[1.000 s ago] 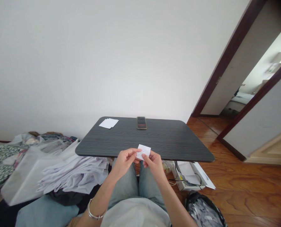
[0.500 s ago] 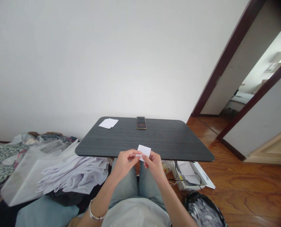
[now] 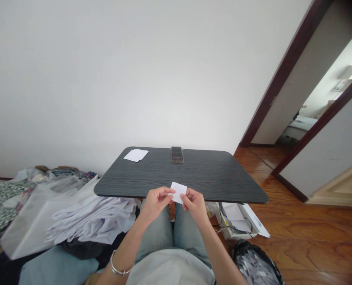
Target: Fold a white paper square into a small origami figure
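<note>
A small white piece of paper (image 3: 178,191) is held between both hands at the front edge of the dark table (image 3: 205,170). My left hand (image 3: 157,201) pinches its left side between thumb and fingers. On the right side, my right hand (image 3: 194,202) grips it with the thumb on top. A few white sheets (image 3: 136,154) lie overlapping at the table's back left. A small dark stand-like object (image 3: 177,154) is at the back middle of the table.
White cloth (image 3: 95,217) and other clothes are piled left of the table. Below its right side are a white box (image 3: 238,221) with cables and papers, and a black bag (image 3: 257,265) of scraps. A white wall (image 3: 152,79) rises behind.
The paper has shifted slightly left in my hands. My right thumb now lies nearer its right edge, and my right fingers have moved a little.
</note>
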`<state>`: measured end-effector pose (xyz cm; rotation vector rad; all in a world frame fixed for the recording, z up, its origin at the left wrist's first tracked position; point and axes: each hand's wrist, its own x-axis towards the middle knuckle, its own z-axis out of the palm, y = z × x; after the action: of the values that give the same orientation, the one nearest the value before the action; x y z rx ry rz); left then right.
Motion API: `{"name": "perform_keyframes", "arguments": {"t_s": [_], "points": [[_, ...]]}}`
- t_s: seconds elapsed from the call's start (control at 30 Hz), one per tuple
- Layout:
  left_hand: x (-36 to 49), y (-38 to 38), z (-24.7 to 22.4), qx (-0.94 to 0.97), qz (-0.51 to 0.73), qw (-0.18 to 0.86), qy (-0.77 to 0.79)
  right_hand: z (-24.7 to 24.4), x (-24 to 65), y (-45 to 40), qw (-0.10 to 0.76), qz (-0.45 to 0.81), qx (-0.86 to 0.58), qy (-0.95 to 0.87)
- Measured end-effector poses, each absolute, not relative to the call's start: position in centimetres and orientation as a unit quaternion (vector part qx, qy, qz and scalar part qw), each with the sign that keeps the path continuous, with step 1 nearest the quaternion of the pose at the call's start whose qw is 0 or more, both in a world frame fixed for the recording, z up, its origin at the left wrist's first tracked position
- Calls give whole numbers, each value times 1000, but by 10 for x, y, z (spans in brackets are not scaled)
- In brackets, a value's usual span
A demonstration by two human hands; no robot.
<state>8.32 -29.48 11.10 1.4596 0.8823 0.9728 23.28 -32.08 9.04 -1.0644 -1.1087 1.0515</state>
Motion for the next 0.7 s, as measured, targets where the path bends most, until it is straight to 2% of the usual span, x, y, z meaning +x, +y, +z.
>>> {"name": "perform_keyframes", "arguments": {"t_s": [0.33, 0.7], "points": [[87, -292, 98, 618, 451, 537, 356, 89, 226, -323, 582, 454, -461, -493], [79, -290, 108, 617, 387, 587, 355, 86, 238, -321, 575, 470, -443, -502]]}}
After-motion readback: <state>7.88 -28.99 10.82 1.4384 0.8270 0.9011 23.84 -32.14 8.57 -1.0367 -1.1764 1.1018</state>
